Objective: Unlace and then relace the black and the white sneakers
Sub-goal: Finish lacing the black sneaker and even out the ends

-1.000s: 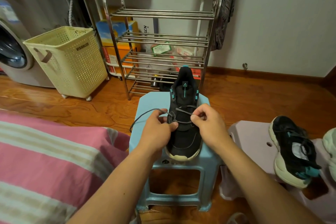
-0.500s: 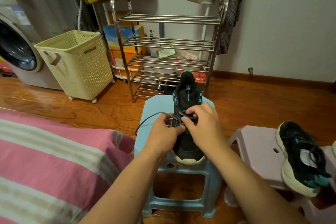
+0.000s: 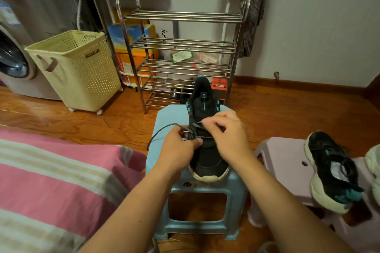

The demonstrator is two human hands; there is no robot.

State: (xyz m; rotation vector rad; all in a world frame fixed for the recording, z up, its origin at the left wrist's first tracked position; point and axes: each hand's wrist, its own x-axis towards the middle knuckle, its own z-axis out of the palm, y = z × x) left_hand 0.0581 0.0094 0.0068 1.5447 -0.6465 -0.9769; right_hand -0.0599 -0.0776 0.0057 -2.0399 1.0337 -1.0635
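black sneaker (image 3: 207, 156) lies lengthwise on stool (image 3: 170, 115), toe toward wearer.

Both hands fwd, close together: left hand (image 3: 178, 146) & right hand (image 3: 227, 136), fingers curled, pinching.

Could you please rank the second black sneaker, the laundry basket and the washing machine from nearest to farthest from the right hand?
From the right hand:
1. Second black sneaker, on the purple stool, right.
2. Laundry basket, far left.
3. Washing machine, left edge.
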